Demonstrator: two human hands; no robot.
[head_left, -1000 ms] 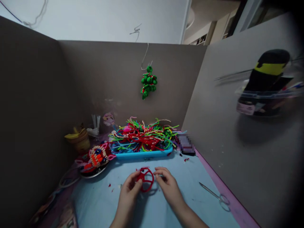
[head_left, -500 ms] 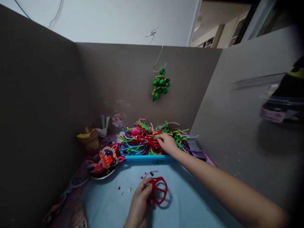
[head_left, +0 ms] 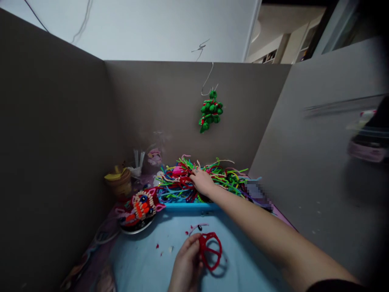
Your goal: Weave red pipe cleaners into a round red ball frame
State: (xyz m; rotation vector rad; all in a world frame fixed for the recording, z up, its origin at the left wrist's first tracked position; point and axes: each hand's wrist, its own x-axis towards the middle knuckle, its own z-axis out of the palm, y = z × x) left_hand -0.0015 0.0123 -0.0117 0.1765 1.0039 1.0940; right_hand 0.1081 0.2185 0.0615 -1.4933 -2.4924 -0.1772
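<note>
Two bare hands are shown; by the left hand (head_left: 187, 257), a red openwork ring (head_left: 220, 249) is pinched at its left edge between closed thumb and fingers, and is held over the blue surface (head_left: 146, 259), where its shadow is cast; the right hand (head_left: 203, 181) is stretched forward into the pile of fuzzy stems (head_left: 232, 177), its fingers bent, though whether any stem is gripped cannot be told; the pile is contained by a blue tray (head_left: 191, 207), over whose rim many ends are spilled; just beyond the ring, a thin pink stem (head_left: 206, 224) and a small black oval piece (head_left: 199, 228) are seen; farther left, red scraps (head_left: 157, 246) are scattered; a beaded figure (head_left: 142, 206) is borne by a round dish (head_left: 138, 229) left of the tray, with a brown pot (head_left: 120, 184) behind; against the back panel (head_left: 161, 105), a green ornament (head_left: 211, 111) is hung from a wire hook (head_left: 207, 80).
</note>
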